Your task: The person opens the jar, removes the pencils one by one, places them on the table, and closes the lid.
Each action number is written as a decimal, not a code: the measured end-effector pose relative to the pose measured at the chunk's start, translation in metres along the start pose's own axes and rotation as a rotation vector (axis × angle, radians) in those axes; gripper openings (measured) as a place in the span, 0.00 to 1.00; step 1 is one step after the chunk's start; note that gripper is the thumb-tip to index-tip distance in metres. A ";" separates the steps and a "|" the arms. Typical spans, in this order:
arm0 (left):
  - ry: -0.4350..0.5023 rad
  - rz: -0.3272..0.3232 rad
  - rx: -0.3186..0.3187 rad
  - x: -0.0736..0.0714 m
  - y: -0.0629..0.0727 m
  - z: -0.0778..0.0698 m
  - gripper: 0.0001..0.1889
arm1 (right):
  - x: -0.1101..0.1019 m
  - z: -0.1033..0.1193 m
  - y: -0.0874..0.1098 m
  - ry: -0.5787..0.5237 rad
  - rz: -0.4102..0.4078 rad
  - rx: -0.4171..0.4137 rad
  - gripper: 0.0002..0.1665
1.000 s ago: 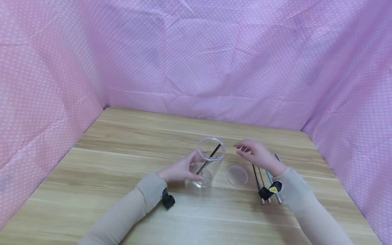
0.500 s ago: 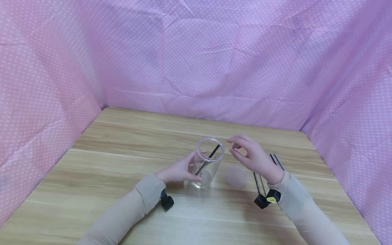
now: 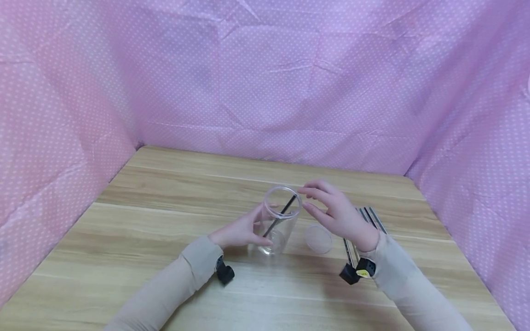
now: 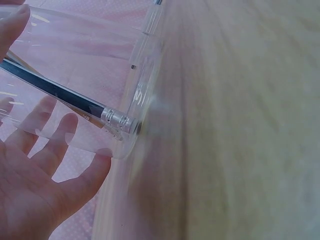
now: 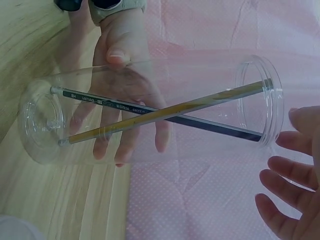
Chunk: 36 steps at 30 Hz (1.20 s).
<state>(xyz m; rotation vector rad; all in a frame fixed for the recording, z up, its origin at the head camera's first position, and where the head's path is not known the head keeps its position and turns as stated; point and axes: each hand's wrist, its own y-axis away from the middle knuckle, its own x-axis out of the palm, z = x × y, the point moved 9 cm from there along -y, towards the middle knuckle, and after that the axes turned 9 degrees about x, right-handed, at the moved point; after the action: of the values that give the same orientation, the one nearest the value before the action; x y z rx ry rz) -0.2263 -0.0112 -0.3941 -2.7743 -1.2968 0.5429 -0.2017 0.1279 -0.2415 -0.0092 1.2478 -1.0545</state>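
Observation:
A clear plastic jar (image 3: pixel 290 227) stands uncapped on the table, with my left hand (image 3: pixel 238 230) holding it low from the left side. Through its wall in the right wrist view, a black pencil (image 5: pixel 215 126) and a yellow pencil (image 5: pixel 200 104) cross each other, leaning from base to rim. Their ferrule ends sit at the bottom; the left wrist view shows the black pencil (image 4: pixel 55 90) close up. My right hand (image 3: pixel 339 216) is beside the jar's mouth, fingers loosely bent and spread, fingertips right at the rim, gripping nothing.
A round clear lid (image 3: pixel 319 239) lies flat on the wooden table (image 3: pixel 174 184), right of the jar. Several more pencils (image 3: pixel 377 219) lie under and beyond my right wrist, partly covered by it. Pink dotted cloth (image 3: pixel 265 92) hangs around the table's back and sides.
My right hand has moved left from above the lid to the jar's rim. The left hand keeps its hold, and the jar stays in place.

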 end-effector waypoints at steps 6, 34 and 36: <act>-0.005 0.004 0.010 0.000 0.000 0.000 0.50 | 0.003 0.000 -0.001 0.020 0.017 0.010 0.16; 0.029 -0.003 0.016 0.003 0.000 -0.002 0.49 | 0.006 0.010 0.001 0.010 -0.056 -0.062 0.20; 0.028 -0.004 0.019 0.003 0.000 -0.002 0.49 | 0.006 0.012 0.000 0.003 -0.082 -0.082 0.23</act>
<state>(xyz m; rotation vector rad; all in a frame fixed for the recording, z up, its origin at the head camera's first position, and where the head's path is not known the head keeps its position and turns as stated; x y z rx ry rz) -0.2241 -0.0090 -0.3931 -2.7529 -1.2843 0.5111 -0.1931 0.1184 -0.2416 -0.1223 1.3017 -1.0735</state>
